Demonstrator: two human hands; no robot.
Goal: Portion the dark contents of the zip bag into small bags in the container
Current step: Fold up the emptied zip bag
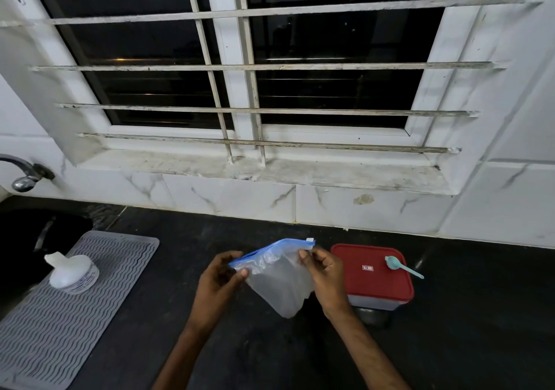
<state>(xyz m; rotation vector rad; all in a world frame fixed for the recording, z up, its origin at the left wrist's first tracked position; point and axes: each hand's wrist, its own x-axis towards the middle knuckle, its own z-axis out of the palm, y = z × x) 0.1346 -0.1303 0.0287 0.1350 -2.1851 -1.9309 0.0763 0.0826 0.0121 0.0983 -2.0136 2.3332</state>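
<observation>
Both hands hold a clear zip bag (pixel 277 278) with a blue closure strip above the dark table (pixel 270 350), just left of the container. The left hand (pixel 217 281) pinches the left end of the blue strip, its thumb and fingers (pixel 244 272) curled onto the plastic, and the right hand (pixel 326 272) grips the right end near the top corner, its fingers likewise curled around the bag's edge. The bag hangs tilted between them, the strip running up toward the right, and its lower part sags toward the table; whether the strip is sealed or parted cannot be told, and the contents show only as a dim greyish mass through the plastic. Just beside the right hand stands the container (pixel 372 304), a translucent box with a red lid (pixel 371 281) on it. A small teal spoon (pixel 402 266) lies on the lid near its far right corner, its handle pointing out past the edge. On the left, a grey ribbed mat (pixel 60 323) lies on the table with a white plastic bottle (pixel 73 272) on it. A metal tap (pixel 25 176) juts from the tiled wall at the far left, below a barred window (pixel 240 68).
</observation>
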